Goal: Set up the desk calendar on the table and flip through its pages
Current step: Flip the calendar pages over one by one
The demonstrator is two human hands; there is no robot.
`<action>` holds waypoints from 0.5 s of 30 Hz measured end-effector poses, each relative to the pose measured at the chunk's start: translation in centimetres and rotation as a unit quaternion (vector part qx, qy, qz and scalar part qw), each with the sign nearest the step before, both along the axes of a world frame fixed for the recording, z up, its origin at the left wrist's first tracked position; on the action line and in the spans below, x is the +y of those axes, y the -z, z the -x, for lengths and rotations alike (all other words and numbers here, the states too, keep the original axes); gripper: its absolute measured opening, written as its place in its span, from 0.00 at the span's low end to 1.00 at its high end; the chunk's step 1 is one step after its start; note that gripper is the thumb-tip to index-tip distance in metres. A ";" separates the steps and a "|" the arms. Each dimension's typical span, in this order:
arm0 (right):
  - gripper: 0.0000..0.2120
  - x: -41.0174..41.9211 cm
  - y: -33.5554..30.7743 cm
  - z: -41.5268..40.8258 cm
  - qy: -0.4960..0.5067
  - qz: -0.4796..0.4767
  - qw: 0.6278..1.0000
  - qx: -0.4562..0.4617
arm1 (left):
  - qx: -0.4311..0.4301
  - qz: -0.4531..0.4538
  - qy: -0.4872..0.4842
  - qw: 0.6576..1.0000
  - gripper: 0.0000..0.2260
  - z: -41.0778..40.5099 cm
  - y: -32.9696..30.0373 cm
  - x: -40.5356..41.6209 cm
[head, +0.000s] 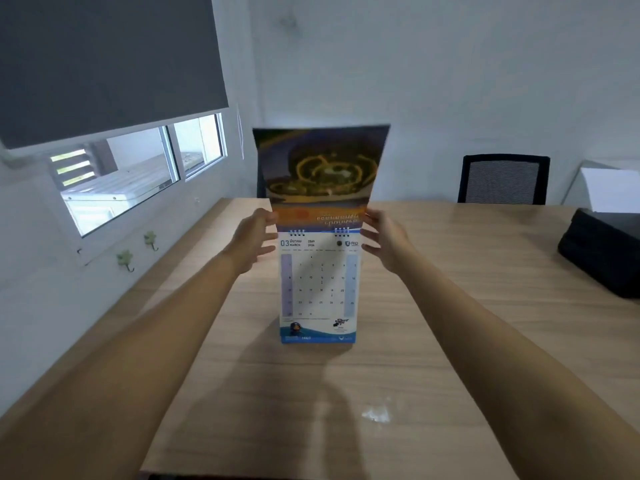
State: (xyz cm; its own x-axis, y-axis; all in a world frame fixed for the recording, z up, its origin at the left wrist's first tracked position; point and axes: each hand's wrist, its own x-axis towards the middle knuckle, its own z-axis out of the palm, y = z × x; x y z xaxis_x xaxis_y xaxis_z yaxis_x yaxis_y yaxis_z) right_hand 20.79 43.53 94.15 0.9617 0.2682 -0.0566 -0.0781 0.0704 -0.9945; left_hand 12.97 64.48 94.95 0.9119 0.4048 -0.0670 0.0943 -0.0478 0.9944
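Observation:
A desk calendar (318, 289) stands upright on the wooden table (450, 306), its front page showing the March grid. One page (320, 168) is lifted straight up above the spiral binding, its picture side upside down and blurred. My left hand (254, 242) pinches the lower left edge of that raised page with thumb and fingertips. At the lower right edge my right hand (382, 239) holds the same page, its other fingers spread.
A black bag (602, 252) lies at the table's right edge. A black mesh chair (504, 180) stands behind the table against the white wall. A window with a dark blind (104, 64) and green wall hooks (124, 259) are on the left.

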 end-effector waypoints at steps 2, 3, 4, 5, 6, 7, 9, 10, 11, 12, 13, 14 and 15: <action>0.18 0.7 0.3 0.1 -0.007 0.100 0.990 -0.100 | 0.018 -0.137 -0.005 0.990 0.21 -0.7 -0.2 -0.5; 0.20 1.0 0.6 -0.1 -0.016 0.147 0.979 -0.144 | 0.033 -0.217 -0.007 0.976 0.21 -1.2 0.0 -0.4; 0.20 1.3 1.0 -0.4 -0.029 0.191 0.965 -0.179 | 0.047 -0.286 0.006 0.957 0.22 -1.7 0.3 -0.2; 0.20 1.5 1.4 -0.6 -0.036 0.234 0.949 -0.209 | 0.057 -0.333 0.024 0.941 0.22 -2.2 0.7 0.1; 0.19 1.8 1.9 -1.2 -0.041 0.278 0.931 -0.231 | 0.065 -0.360 0.043 0.930 0.22 -2.7 1.0 0.4; 0.19 2.0 2.3 -1.7 -0.044 0.327 0.912 -0.243 | 0.076 -0.374 0.056 0.922 0.23 -3.1 1.4 0.7; 0.19 2.4 3.0 -2.5 -0.052 0.414 0.876 -0.240 | 0.101 -0.402 0.069 0.907 0.24 -3.9 2.3 1.1; 0.20 2.4 3.3 -2.8 -0.054 0.446 0.861 -0.238 | 0.108 -0.419 0.072 0.899 0.23 -4.3 2.7 1.2; 0.21 2.4 3.6 -3.0 -0.056 0.470 0.849 -0.235 | 0.106 -0.430 0.074 0.894 0.21 -4.4 3.0 1.2; 0.22 2.4 4.0 -3.1 -0.053 0.487 0.839 -0.236 | 0.103 -0.432 0.072 0.893 0.18 -4.6 3.2 1.2; 0.23 2.4 4.2 -3.2 -0.051 0.497 0.833 -0.236 | 0.100 -0.433 0.070 0.893 0.16 -4.7 3.5 1.3; 0.24 2.4 4.5 -3.3 -0.048 0.503 0.830 -0.238 | 0.095 -0.437 0.072 0.892 0.16 -4.7 3.7 1.4; 0.25 2.3 4.6 -3.2 -0.048 0.505 0.829 -0.235 | 0.095 -0.439 0.075 0.890 0.17 -4.7 3.8 1.5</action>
